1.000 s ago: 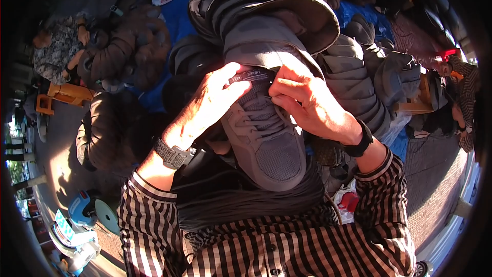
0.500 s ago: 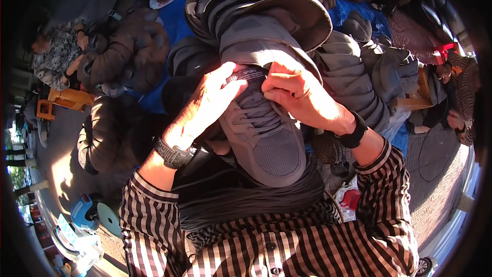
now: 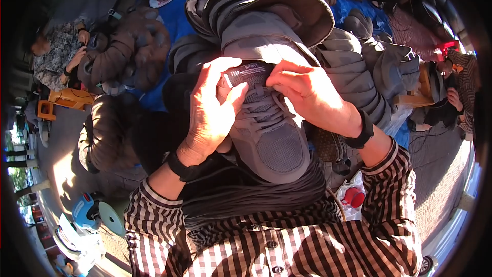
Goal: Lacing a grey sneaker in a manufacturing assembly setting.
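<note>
A grey lace-up sneaker (image 3: 279, 155) lies before my lap with its toe toward me. Its laces run criss-cross over a mesh tongue, and the dark tongue top (image 3: 249, 71) carries a printed label. My left hand (image 3: 209, 110) grips the left side of the tongue top, thumb on the front and fingers along the upper edge. On the other side my right hand (image 3: 315, 95) pinches the sneaker near the tongue's right edge and top eyelets; its fingertips partly hide what they hold. Just beyond both hands, a row of nested grey shoes (image 3: 261, 33) stretches away.
More nested shoes (image 3: 346, 72) lie to the right, with other bundles (image 3: 105, 133) on the left. Blue sheeting (image 3: 177, 23) spreads underneath. Co-workers sit at both sides, near an orange stool (image 3: 69, 97) and a wooden stool (image 3: 412, 100). A red-and-white bag (image 3: 352, 196) lies at my right.
My left hand has shifted slightly, and its thumb now lies lower on the tongue, showing more of the label. The sneaker's toe has moved a little right. My right hand keeps pinching.
</note>
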`<state>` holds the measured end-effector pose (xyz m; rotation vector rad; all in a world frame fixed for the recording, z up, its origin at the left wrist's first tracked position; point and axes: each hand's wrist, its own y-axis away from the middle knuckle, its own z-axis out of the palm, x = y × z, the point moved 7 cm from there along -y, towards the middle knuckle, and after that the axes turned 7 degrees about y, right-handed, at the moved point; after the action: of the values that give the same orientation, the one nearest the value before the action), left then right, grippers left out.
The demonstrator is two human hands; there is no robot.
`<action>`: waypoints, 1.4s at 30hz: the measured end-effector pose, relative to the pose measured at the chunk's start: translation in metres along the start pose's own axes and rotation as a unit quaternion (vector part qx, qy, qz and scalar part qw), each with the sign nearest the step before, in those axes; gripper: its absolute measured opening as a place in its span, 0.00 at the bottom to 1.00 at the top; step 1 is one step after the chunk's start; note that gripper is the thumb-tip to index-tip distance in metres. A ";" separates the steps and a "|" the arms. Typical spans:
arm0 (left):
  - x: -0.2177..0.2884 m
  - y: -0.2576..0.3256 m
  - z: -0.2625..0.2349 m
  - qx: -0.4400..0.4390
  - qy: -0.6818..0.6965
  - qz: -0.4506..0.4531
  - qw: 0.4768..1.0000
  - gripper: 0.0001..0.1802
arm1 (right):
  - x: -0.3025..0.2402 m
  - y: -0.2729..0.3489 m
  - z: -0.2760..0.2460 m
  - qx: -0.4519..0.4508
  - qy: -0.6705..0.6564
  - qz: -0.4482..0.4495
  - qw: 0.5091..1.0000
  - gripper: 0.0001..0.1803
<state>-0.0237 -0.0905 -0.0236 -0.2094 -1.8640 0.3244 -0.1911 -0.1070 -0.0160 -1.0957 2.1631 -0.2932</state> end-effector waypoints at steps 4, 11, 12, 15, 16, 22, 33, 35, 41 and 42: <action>-0.005 -0.004 -0.004 -0.069 -0.005 0.015 0.997 0.13 | -0.005 -0.005 0.008 -0.019 0.138 -0.012 0.990 0.14; 0.004 -0.009 0.003 -0.164 -0.053 -0.030 0.985 0.11 | -0.006 -0.001 0.014 -0.047 0.210 -0.016 0.976 0.09; 0.005 -0.010 0.004 -0.166 -0.066 -0.029 0.983 0.11 | -0.005 0.000 0.013 -0.046 0.210 -0.014 0.976 0.09; 0.008 -0.011 0.008 -0.170 -0.081 -0.033 0.982 0.12 | -0.004 0.002 0.015 -0.047 0.201 -0.041 0.978 0.09; 0.009 -0.012 0.009 -0.171 -0.084 -0.037 0.981 0.12 | -0.008 0.002 0.010 0.004 0.223 -0.053 0.973 0.09; 0.009 -0.015 0.013 -0.190 -0.088 -0.048 0.977 0.14 | -0.006 -0.004 0.016 0.060 0.223 -0.020 0.973 0.08; 0.023 -0.013 0.018 -0.167 -0.093 -0.011 0.982 0.09 | 0.010 -0.013 -0.003 -0.092 -0.051 0.097 0.990 0.09; 0.033 -0.011 0.019 -0.175 -0.182 0.056 0.966 0.08 | 0.028 -0.012 0.001 -0.096 -0.227 0.151 0.957 0.07; 0.077 -0.001 0.001 -0.124 -0.382 0.274 0.874 0.05 | 0.027 -0.009 -0.027 -0.079 -0.364 0.185 0.910 0.08; 0.080 0.001 -0.006 -0.127 -0.369 0.270 0.880 0.07 | 0.032 -0.005 -0.032 -0.059 -0.380 0.184 0.904 0.09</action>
<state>-0.0430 -0.0642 0.0493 -0.8999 -2.5876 0.5988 -0.2228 -0.1381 -0.0053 -0.6696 1.6234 0.3923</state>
